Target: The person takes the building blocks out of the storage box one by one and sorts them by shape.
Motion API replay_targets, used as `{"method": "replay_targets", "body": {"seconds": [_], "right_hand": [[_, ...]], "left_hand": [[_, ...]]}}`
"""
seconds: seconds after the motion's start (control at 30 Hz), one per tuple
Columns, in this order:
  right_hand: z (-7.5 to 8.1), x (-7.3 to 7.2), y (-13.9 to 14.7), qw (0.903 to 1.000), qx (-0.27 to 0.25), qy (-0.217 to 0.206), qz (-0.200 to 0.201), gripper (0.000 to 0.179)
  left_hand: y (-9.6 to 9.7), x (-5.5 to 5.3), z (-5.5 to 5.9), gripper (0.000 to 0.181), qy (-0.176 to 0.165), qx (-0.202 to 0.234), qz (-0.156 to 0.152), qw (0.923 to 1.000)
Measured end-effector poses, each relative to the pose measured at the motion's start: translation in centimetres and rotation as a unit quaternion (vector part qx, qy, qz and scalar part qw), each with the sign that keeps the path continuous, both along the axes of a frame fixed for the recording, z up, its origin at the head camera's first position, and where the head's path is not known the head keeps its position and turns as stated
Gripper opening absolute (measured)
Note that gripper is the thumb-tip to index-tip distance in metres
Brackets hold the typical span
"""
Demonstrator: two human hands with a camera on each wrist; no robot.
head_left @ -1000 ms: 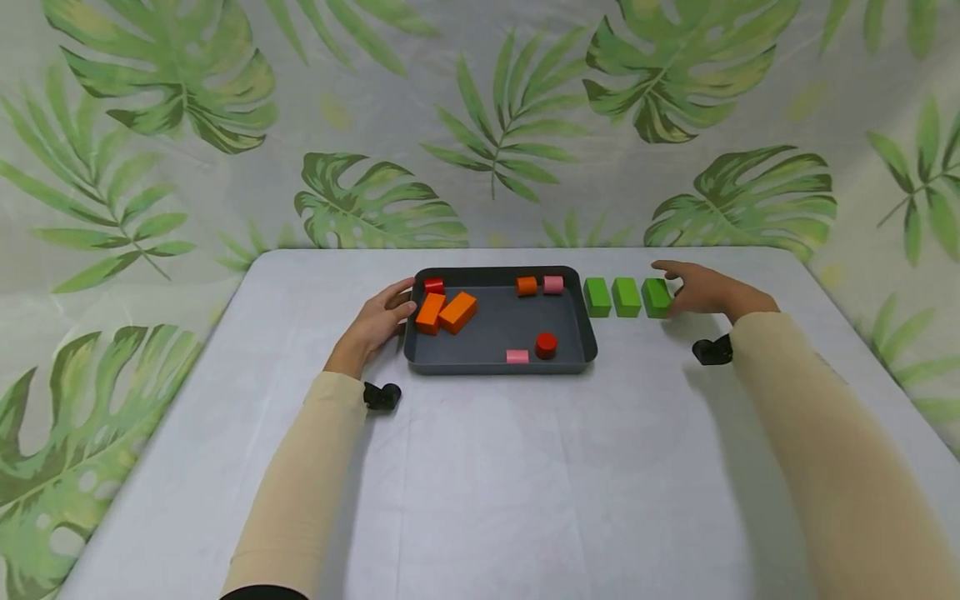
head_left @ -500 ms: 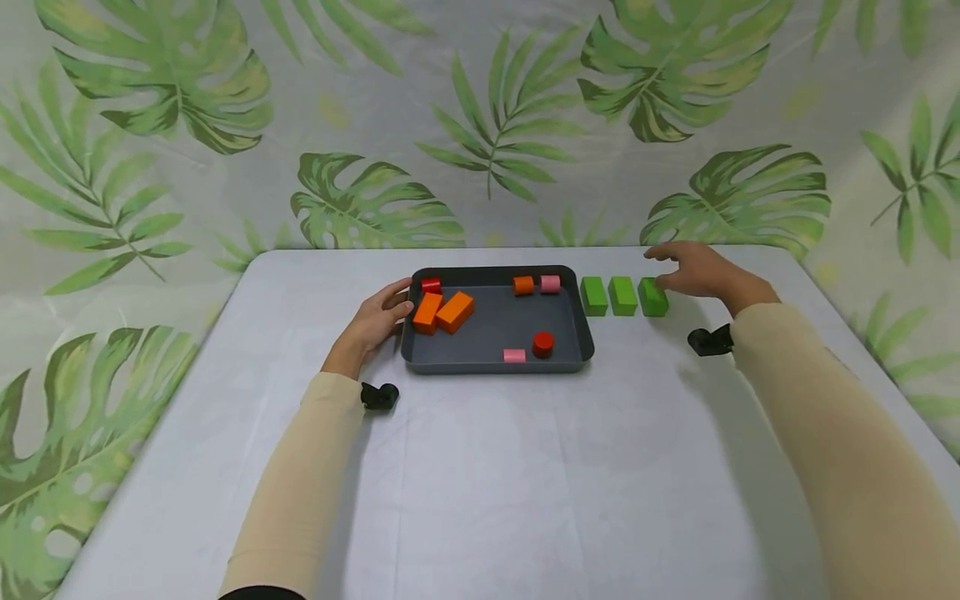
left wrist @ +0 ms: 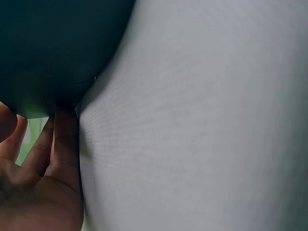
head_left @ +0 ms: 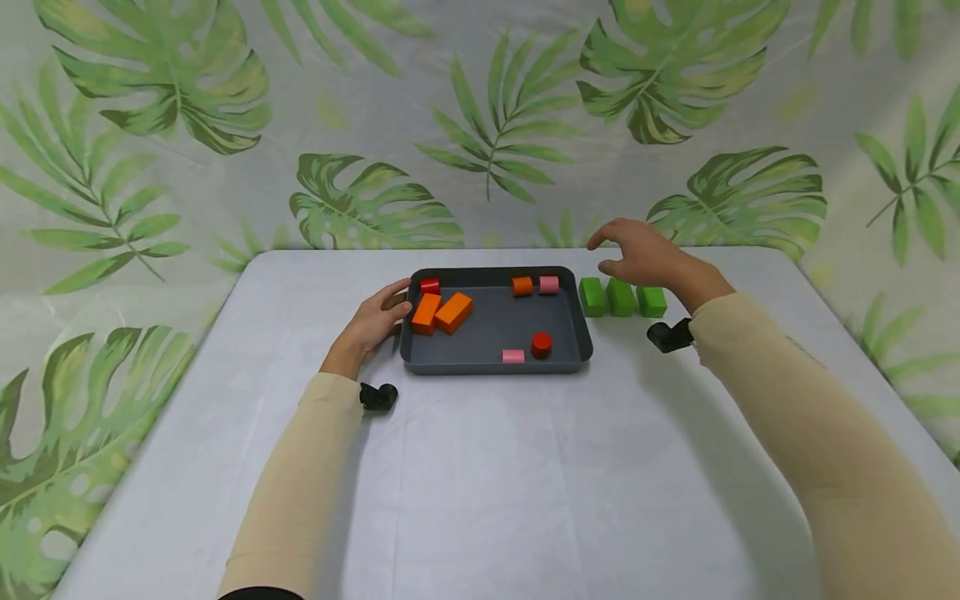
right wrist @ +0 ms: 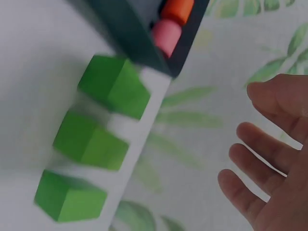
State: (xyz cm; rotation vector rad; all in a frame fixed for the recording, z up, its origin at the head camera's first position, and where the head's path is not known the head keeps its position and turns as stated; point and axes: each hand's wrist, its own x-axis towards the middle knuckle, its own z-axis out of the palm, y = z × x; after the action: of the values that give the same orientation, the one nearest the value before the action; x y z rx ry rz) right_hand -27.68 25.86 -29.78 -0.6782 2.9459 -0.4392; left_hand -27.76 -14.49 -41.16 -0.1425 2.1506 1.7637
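My left hand [head_left: 372, 323] rests at the left side of a dark grey tray [head_left: 487, 368], its fingertips against the outer wall. From the left wrist view, its fingers [left wrist: 65, 139] reach fairly straight up to the tray's side [left wrist: 53, 53]. My right hand [head_left: 647, 254] hovers near the far table edge, above three green blocks [head_left: 592, 297] standing in a row just right of the tray. In the right wrist view its fingers [right wrist: 260, 149] are spread and hold nothing, apart from the green blocks [right wrist: 91, 139].
Inside the tray lie two orange blocks [head_left: 454, 313], a red cylinder [head_left: 542, 345], another red piece [head_left: 430, 286], an orange cylinder [head_left: 522, 286] and two pink cylinders [head_left: 549, 285]. A leaf-patterned cloth [head_left: 360, 92] hangs behind the white table [head_left: 480, 483].
My right hand has risen off the rightmost green block and moved left over the row. That block now sits slightly turned. My left hand stays at the tray.
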Motion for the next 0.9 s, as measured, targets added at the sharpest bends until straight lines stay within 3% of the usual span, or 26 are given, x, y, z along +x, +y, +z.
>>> {"method": "replay_targets", "body": {"seconds": [0.47, 0.7, 0.9], "right_hand": [[0.0, -0.2, -6.5, 0.9981, 0.016, -0.026, 0.053, 0.036], [-0.6, -0.4, -9.5, 0.9952, 0.008, -0.047, 0.086, 0.036], [-1.3, -0.5, -12.0, 0.9927, 0.002, -0.056, 0.107, 0.039]], "left_hand": [[-0.2, 0.2, 0.1, 0.055, 0.0, -0.004, 0.0, 1.0], [-0.2, 0.1, -0.1, 0.057, 0.008, 0.011, -0.011, 0.9998], [-0.1, 0.2, 0.4, 0.057, -0.003, 0.015, -0.01, 0.9998]]}}
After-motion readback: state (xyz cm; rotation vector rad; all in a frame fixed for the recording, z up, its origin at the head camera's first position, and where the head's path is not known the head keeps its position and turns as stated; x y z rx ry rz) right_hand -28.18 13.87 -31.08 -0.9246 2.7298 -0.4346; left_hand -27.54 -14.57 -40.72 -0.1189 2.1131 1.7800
